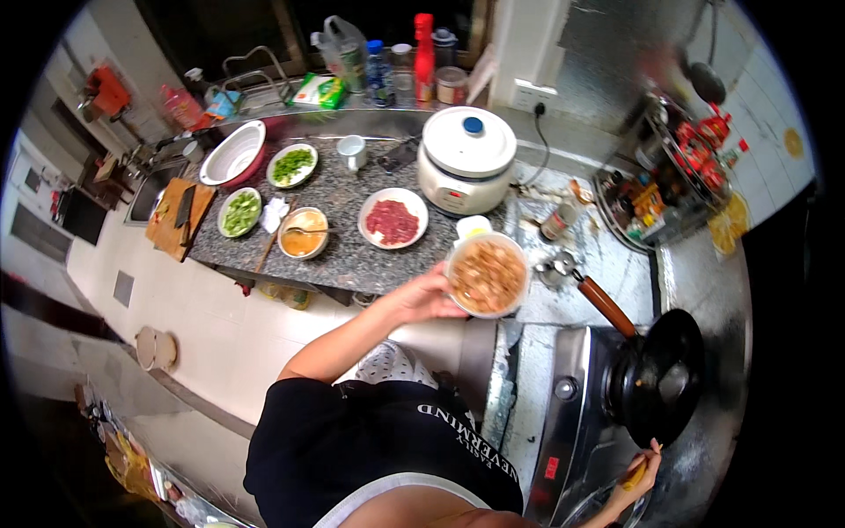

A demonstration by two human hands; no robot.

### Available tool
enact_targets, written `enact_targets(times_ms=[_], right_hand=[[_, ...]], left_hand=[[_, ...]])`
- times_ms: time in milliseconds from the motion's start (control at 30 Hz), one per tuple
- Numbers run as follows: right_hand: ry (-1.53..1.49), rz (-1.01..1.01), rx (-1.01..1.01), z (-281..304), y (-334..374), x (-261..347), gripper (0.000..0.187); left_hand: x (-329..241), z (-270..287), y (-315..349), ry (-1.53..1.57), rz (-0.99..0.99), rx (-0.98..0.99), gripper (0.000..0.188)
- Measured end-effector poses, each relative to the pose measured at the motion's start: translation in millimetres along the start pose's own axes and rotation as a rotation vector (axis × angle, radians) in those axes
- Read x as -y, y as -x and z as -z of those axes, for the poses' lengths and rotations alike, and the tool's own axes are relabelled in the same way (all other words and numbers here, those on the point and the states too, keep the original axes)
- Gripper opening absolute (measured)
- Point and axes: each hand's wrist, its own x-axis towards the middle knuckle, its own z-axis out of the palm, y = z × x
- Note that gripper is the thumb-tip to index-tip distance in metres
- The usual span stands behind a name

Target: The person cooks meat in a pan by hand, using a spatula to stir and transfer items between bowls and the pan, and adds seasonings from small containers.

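My left hand (429, 295) grips the left side of a white bowl (525, 280) full of pale brown meat pieces (487, 273), above the counter's front corner. Low at the right, my right hand (645, 473) closes round a yellow handle (633, 476); the tool it belongs to cannot be made out. Just beyond that hand's fingers, a black wok (667, 370) sits on a gas stove (563, 414), its brown handle (607, 307) pointing up and left. Oil or liquid glistens in the wok.
A white electric cooker (466, 167) stands behind the bowl. Plates of red sliced meat (393, 221) and chopped greens (292, 165) lie left, beside a bowl of yellow-orange liquid (302, 245). A knife (184, 207) rests on a cutting board (167, 224). A condiment rack (656, 198) fills the right corner.
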Motion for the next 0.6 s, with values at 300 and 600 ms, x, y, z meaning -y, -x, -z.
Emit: enact_targets(times_ms=[300, 600], right_hand=[[-0.014, -0.067, 0.077, -50, -7, 24, 0.032], [-0.076, -0.231, -0.342, -35, -24, -17, 0.026]], left_hand=[[-193, 186, 67, -0.24, -0.197, -0.445, 0.051], [-290, 361, 60, -0.244, -0.024, -0.668, 0.046]])
